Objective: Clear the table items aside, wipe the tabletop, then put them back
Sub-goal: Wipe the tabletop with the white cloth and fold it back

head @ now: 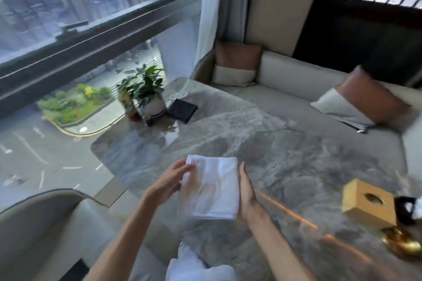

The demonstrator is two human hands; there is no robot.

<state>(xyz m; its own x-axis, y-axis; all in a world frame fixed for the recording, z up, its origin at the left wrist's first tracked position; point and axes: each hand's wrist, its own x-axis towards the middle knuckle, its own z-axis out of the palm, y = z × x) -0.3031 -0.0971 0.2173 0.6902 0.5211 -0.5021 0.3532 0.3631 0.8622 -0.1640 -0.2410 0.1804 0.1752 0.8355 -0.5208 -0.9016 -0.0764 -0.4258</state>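
Note:
A folded white cloth (213, 187) is held over the near part of the grey marble table (285, 157). My left hand (170, 180) grips its left edge with the fingers on top. My right hand (245, 191) holds its right edge, palm against the side. At the table's far left corner stand a potted plant in a white pot (148, 94) and a small dark square item (182, 110). On the right side sit a yellow tissue box (371, 204), a black and white object (408, 210) and a gold-coloured dish (402, 242).
A light sofa (296, 75) with two brown and white cushions (235, 64) (363, 100) runs along the far and right sides. A padded chair back (45, 210) is at the lower left. A large window (80, 18) fills the left.

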